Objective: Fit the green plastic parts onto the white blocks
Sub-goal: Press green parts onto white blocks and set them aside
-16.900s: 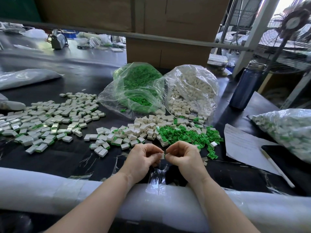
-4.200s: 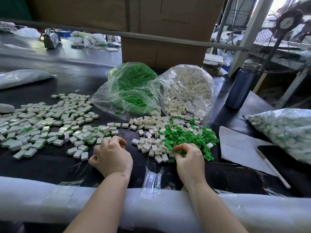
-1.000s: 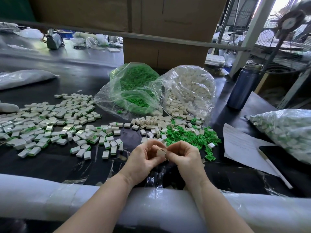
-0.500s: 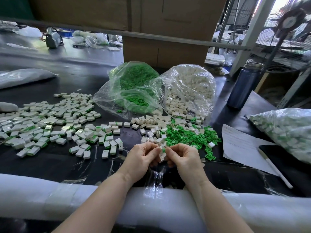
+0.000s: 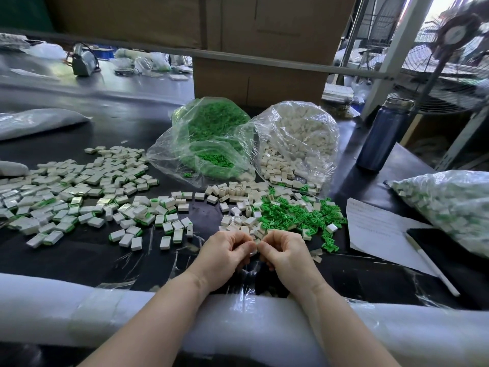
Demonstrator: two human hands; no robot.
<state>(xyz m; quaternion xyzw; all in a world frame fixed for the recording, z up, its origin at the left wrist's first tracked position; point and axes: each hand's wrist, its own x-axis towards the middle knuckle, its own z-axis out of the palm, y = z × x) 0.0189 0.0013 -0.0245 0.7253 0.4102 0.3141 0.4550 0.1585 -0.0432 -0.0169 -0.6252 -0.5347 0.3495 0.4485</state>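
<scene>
A single head-worn wide-angle camera looks forward and steeply down from the person's position over the near padded edge (image 5: pixel 79 313) of the dark table (image 5: pixel 79 258), close above both forearms, with the far boxes (image 5: pixel 264 35) and fan (image 5: pixel 455 43) bowed at the frame's upper margin.

A dark blue bottle (image 5: pixel 382 136) stands upright on the black table (image 5: pixel 79 260) at the far right, with a fan (image 5: pixel 449 67) behind it. Near the right edge a sheet of paper (image 5: pixel 375 229) lies flat, a white pen (image 5: pixel 430 263) resting along its near side. Large cardboard boxes (image 5: pixel 259 49) rise at the far middle, and white foam padding (image 5: pixel 79 311) covers the table's near edge.
</scene>
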